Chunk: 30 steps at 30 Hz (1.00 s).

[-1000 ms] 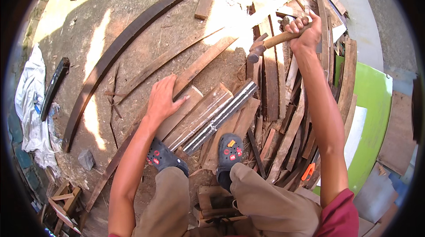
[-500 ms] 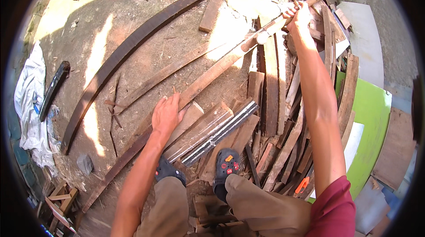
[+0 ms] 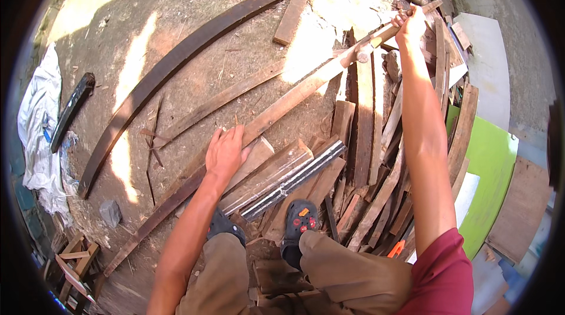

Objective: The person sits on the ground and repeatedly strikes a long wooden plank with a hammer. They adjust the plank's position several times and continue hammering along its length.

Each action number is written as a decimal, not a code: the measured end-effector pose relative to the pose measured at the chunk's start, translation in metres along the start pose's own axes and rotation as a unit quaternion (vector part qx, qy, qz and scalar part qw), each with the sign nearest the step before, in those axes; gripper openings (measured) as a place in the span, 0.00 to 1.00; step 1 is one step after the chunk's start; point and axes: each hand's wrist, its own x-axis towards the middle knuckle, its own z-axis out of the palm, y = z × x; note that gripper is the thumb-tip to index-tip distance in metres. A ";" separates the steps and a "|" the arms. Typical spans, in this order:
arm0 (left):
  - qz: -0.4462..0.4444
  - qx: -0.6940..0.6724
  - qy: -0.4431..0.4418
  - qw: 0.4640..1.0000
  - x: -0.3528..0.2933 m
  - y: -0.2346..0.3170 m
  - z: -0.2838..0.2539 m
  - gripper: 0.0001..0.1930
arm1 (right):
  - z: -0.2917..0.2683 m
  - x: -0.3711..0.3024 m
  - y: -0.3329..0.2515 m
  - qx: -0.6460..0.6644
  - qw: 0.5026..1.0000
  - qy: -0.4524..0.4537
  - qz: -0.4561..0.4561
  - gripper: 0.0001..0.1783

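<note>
A long narrow wooden plank (image 3: 294, 92) runs slantwise across the ground, from the lower left toward the upper right. My left hand (image 3: 225, 151) is closed over its middle, the thumb on the near side. At the far right, my right hand (image 3: 410, 25) grips a wooden bar (image 3: 385, 34) in line with the plank's upper end. A round pale knob (image 3: 364, 54) shows beside it, below the hand. Whether bar and plank are one piece I cannot tell. Under my left forearm lie short thick boards (image 3: 273, 171) and a black-and-white striped strip (image 3: 297, 178).
A curved-looking dark beam (image 3: 159, 77) lies to the left, near a white sack (image 3: 42, 124). Loose timber (image 3: 376, 215) is heaped beside my clog (image 3: 300, 227). A green panel (image 3: 491, 171) leans at right; an orange-handled tool (image 3: 397, 249) lies by the heap.
The whole view has shifted slightly. My right hand and the knob have moved a little to the right together. My left hand stays on the plank.
</note>
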 end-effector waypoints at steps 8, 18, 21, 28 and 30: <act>0.021 0.013 0.018 1.000 -0.003 0.003 0.001 0.28 | 0.000 -0.059 -0.021 0.051 0.999 -0.002 -0.010 0.10; 0.013 0.067 0.029 0.997 -0.008 0.011 0.008 0.28 | -0.027 -0.140 -0.023 0.072 0.997 -0.009 -0.039 0.13; 0.004 0.078 0.019 0.997 0.001 0.007 0.002 0.28 | -0.012 -0.228 -0.043 -0.097 0.972 -0.133 -0.165 0.16; 0.110 -0.090 0.198 0.970 -0.027 0.009 -0.001 0.29 | -0.049 -0.342 -0.133 0.128 0.918 -0.350 0.135 0.20; 0.118 -0.255 0.125 0.951 -0.052 0.040 -0.013 0.27 | -0.066 -0.373 -0.142 0.120 0.887 -0.410 0.176 0.20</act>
